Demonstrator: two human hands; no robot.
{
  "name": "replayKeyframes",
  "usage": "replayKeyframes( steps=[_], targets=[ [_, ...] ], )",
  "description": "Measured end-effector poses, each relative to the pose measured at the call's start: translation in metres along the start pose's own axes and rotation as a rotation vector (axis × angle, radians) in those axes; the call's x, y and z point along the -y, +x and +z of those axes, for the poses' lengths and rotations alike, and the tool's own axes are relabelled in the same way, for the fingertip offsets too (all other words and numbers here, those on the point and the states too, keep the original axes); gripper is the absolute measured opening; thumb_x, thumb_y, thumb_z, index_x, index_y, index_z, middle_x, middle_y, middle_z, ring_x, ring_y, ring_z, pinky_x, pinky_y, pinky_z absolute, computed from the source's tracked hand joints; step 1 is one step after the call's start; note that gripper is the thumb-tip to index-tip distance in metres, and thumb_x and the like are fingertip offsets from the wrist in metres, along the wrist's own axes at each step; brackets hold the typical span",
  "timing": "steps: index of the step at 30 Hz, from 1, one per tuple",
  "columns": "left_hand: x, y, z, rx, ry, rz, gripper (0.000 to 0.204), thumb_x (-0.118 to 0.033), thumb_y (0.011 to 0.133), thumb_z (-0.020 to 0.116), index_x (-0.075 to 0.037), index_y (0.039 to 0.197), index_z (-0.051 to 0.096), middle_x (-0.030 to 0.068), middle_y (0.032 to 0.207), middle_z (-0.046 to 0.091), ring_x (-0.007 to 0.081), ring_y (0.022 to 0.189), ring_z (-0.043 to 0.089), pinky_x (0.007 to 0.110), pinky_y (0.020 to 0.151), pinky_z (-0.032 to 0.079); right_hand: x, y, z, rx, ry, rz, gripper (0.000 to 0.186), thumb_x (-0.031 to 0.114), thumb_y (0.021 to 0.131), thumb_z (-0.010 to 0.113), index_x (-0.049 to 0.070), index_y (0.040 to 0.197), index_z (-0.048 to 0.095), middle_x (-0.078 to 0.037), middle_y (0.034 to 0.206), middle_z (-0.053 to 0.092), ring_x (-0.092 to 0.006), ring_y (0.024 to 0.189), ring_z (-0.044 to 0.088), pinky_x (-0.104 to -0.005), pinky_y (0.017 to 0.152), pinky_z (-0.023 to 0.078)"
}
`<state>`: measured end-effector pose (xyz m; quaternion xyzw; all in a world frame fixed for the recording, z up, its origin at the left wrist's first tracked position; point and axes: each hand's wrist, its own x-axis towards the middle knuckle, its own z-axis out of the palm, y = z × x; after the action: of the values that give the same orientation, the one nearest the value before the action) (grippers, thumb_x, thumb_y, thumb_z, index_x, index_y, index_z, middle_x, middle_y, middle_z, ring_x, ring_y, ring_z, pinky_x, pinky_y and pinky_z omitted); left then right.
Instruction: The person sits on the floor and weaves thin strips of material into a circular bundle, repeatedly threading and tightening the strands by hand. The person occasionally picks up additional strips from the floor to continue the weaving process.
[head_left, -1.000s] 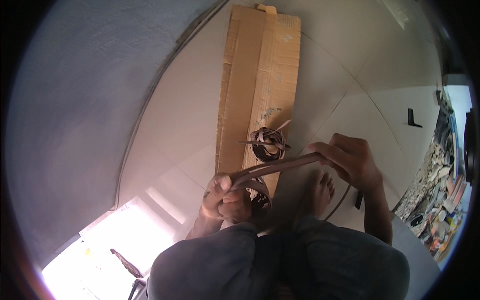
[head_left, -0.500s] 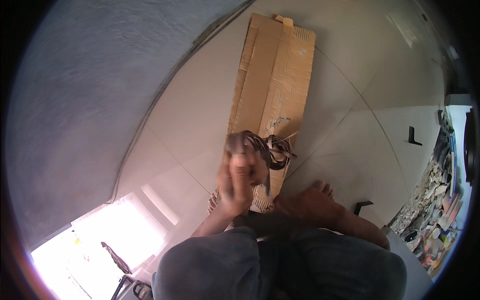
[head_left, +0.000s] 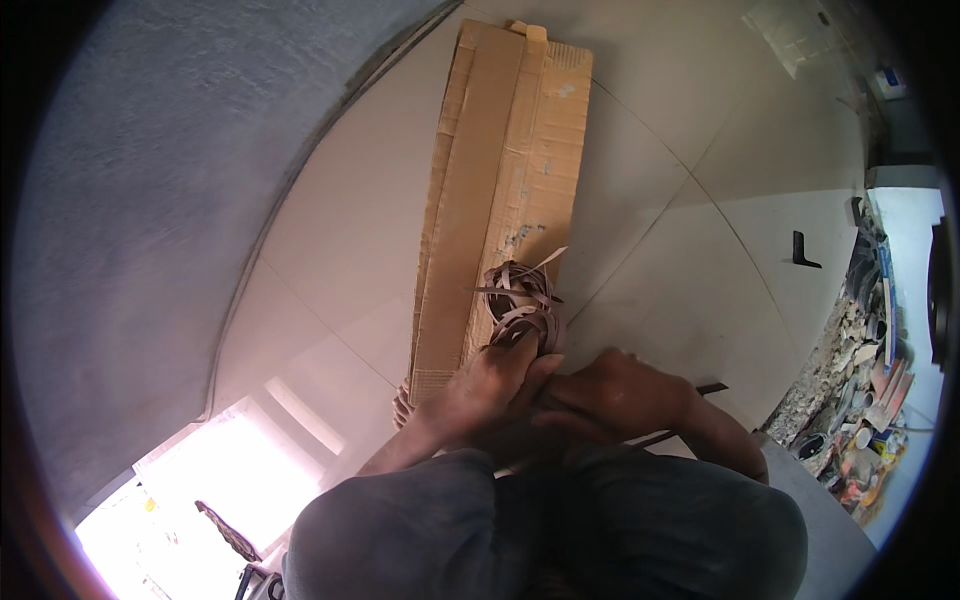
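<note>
hands meet low over the floor, just past your knees. your left hand [head_left: 490,385] is clenched around the base of a bundle of brown strips [head_left: 522,300], whose loose curls fan out above your fingers and lie over the near end of a long flattened cardboard sheet [head_left: 510,160]. your right hand [head_left: 615,395] presses against the left, fingers curled; you cannot tell from here what it grips. a thin dark strip [head_left: 700,390] pokes out beside your right wrist on the pale floor tiles [head_left: 690,300].
</note>
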<state>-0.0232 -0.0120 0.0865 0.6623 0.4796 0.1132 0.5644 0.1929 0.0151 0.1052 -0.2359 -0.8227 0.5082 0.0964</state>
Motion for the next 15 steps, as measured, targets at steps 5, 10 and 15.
replayKeyframes(
  steps=[5, 10, 15],
  targets=[
    [0.019, -0.015, 0.009, 0.145, -0.373, -0.105, 0.033, -0.030, 0.105, 0.050, 0.000, 0.117, 0.054, 0.0204, 0.098, 0.063, 0.0326, 0.097, 0.063, 0.041, 0.084, 0.048, -0.013, -0.013, -0.006, -0.027, 0.035, 0.057, 0.025, 0.028, 0.089, 0.072, 0.006, 0.098, 0.065, -0.009, 0.074, 0.064, -0.0305, 0.062, 0.065, -0.0397, 0.057, 0.052],
    [0.054, -0.028, 0.009, 0.368, -0.541, 0.055, 0.047, -0.041, 0.105, 0.048, 0.000, 0.126, 0.053, 0.0159, 0.104, 0.064, 0.0239, 0.098, 0.061, 0.034, 0.085, 0.047, -0.046, -0.044, -0.018, 0.045, -0.517, -0.010, 0.026, 0.028, 0.090, 0.064, 0.012, 0.110, 0.062, -0.007, 0.090, 0.061, -0.0239, 0.082, 0.064, -0.0380, 0.073, 0.050],
    [0.056, -0.040, 0.018, 0.452, -0.875, -0.056, 0.052, -0.046, 0.101, 0.055, 0.002, 0.122, 0.056, 0.0089, 0.102, 0.065, 0.0167, 0.094, 0.059, 0.034, 0.082, 0.047, -0.039, -0.026, -0.047, -0.106, -0.611, -0.107, 0.026, 0.029, 0.086, 0.068, 0.010, 0.102, 0.059, -0.008, 0.093, 0.056, -0.0205, 0.084, 0.057, -0.0359, 0.073, 0.045]
  ],
)
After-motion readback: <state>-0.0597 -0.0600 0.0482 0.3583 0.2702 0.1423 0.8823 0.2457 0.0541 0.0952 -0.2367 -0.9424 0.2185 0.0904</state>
